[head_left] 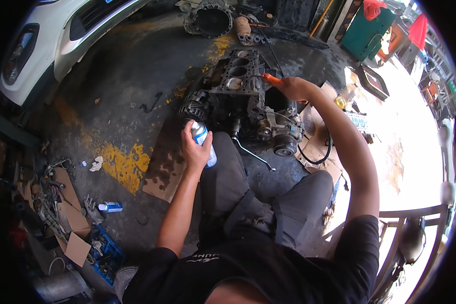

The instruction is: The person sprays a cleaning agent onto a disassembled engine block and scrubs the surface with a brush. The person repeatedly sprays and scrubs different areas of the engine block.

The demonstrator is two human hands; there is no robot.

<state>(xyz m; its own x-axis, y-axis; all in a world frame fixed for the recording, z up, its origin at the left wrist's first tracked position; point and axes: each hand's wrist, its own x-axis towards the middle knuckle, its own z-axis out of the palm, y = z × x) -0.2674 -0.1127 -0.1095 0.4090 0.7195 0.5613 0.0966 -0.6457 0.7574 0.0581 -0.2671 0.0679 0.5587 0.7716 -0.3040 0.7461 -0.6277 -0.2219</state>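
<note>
Your left hand (196,148) is wrapped around a blue-and-white can (211,155), a finger at its top, held tilted above your left knee, just in front of the engine (248,71). Your right hand (296,89) grips an orange tool (272,79) at the right edge of the engine's top; you cannot tell from here whether its tip touches the metal. The engine sits on the floor before you, its open cylinders facing up. A silvery wrench (253,153) slants out from its near end, beside the pulley (285,146). Stained cardboard (158,178) lies to the left.
</note>
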